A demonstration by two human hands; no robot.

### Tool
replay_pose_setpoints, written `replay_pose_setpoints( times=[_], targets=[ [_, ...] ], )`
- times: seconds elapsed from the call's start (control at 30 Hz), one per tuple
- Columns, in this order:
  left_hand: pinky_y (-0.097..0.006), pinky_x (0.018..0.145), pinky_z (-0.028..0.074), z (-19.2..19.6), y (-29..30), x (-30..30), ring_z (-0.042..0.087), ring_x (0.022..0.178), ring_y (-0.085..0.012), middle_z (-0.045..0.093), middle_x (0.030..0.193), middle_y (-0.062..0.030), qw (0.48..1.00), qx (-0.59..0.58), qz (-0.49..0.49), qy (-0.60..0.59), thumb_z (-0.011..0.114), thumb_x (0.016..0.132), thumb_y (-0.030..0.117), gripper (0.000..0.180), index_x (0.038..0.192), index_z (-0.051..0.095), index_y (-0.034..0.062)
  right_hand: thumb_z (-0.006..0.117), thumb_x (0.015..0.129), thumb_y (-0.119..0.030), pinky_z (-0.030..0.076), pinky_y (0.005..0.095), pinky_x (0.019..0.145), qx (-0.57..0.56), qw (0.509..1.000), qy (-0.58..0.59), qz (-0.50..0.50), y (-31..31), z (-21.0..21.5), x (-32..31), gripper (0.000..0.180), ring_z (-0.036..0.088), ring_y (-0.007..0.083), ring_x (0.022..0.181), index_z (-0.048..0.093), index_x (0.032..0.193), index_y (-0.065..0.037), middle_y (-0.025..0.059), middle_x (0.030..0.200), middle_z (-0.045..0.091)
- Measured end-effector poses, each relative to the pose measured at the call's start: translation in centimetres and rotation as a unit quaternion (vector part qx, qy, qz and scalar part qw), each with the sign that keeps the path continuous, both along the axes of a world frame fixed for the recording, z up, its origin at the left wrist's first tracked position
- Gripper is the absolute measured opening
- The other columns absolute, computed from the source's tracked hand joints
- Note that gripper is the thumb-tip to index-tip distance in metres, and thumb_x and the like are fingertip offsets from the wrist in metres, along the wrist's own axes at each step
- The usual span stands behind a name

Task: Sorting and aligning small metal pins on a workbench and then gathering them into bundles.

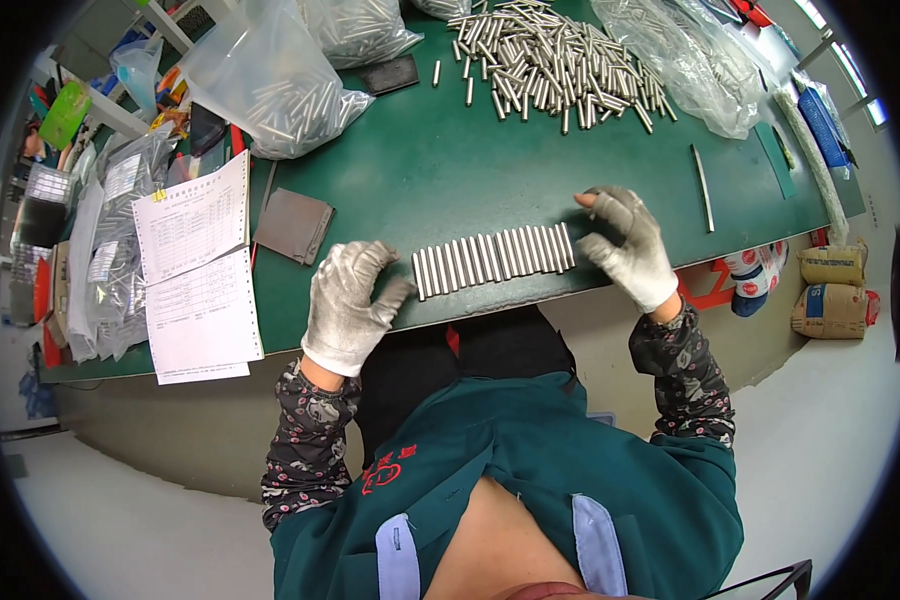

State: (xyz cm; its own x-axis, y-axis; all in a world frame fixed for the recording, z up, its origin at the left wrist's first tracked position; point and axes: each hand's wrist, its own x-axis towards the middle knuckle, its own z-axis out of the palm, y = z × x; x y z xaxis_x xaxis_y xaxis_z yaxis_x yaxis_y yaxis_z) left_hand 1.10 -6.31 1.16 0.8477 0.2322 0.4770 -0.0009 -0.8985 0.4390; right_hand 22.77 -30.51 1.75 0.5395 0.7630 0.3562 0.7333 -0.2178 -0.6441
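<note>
A row of short metal rods [493,258] lies side by side on the green bench [420,170], close to its near edge, between two gloved hands. The left hand [350,300] presses against the left end of the row, fingers curled, its grip closed on nothing that can be seen. The right hand [625,240] sits at the right end, fingers spread and partly bent, touching the last rods or just beside them; the glove makes it hard to tell which, and its grip holds nothing.

Farther back lies a loose heap of rods [555,60], well apart from the row. A clear bag of rods [270,80] stands to the left, with printed paper sheets [195,265] and a dark flat plate [292,225] near the left hand. A single thin bar [703,187] lies to the right.
</note>
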Motion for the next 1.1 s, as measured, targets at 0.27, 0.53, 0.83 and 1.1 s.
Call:
replay_pose_setpoints(
  times=[0.27, 0.53, 0.83, 1.1],
  targets=[
    [-0.038, 0.064, 0.046, 0.7, -0.9, 1.0, 0.057, 0.068, -0.0263, 0.060, 0.069, -0.0069, 0.987, 0.024, 0.046, 0.152, 0.072, 0.071, 0.019, 0.015, 0.074, 0.063, 0.0069, 0.053, 0.089, -0.025, 0.042, 0.0391, 0.093, 0.069, 0.997, 0.033, 0.024, 4.2, -1.6, -1.7, 0.032, 0.057, 0.0318, 0.100, 0.060, 0.106, 0.001, 0.0175, 0.107, 0.059],
    [-0.040, 0.062, 0.046, 0.2, -2.6, 3.1, 0.058, 0.069, -0.0277, 0.059, 0.067, -0.0087, 0.977, 0.052, 0.062, 0.195, 0.068, 0.074, 0.036, 0.031, 0.068, 0.060, 0.0072, 0.058, 0.082, -0.019, 0.039, 0.0465, 0.096, 0.056, 0.997, -0.015, 0.041, 7.4, -2.2, -4.8, 0.025, 0.055, 0.0356, 0.105, 0.063, 0.099, 0.000, 0.0157, 0.101, 0.062],
    [-0.043, 0.066, 0.047, -0.2, -3.4, 3.9, 0.058, 0.074, -0.0330, 0.060, 0.076, -0.0151, 0.991, 0.006, 0.002, 0.136, 0.057, 0.078, 0.010, 0.006, 0.078, 0.058, 0.0037, 0.059, 0.078, -0.013, 0.045, 0.0426, 0.083, 0.099, 0.992, 0.029, 0.077, 9.6, -2.0, -6.6, 0.019, 0.057, 0.0312, 0.092, 0.065, 0.092, -0.002, 0.0121, 0.092, 0.063],
    [-0.036, 0.066, 0.046, -0.5, -5.4, -2.6, 0.057, 0.072, -0.0278, 0.061, 0.080, -0.0113, 0.980, -0.194, -0.001, -0.038, 0.056, 0.074, -0.002, 0.016, 0.089, 0.057, 0.0029, 0.066, 0.066, -0.009, 0.043, 0.0382, 0.079, 0.008, 0.997, -0.031, 0.068, 9.4, -1.5, -7.1, 0.009, 0.058, 0.0267, 0.084, 0.064, 0.074, -0.008, 0.0064, 0.084, 0.063]
  ],
)
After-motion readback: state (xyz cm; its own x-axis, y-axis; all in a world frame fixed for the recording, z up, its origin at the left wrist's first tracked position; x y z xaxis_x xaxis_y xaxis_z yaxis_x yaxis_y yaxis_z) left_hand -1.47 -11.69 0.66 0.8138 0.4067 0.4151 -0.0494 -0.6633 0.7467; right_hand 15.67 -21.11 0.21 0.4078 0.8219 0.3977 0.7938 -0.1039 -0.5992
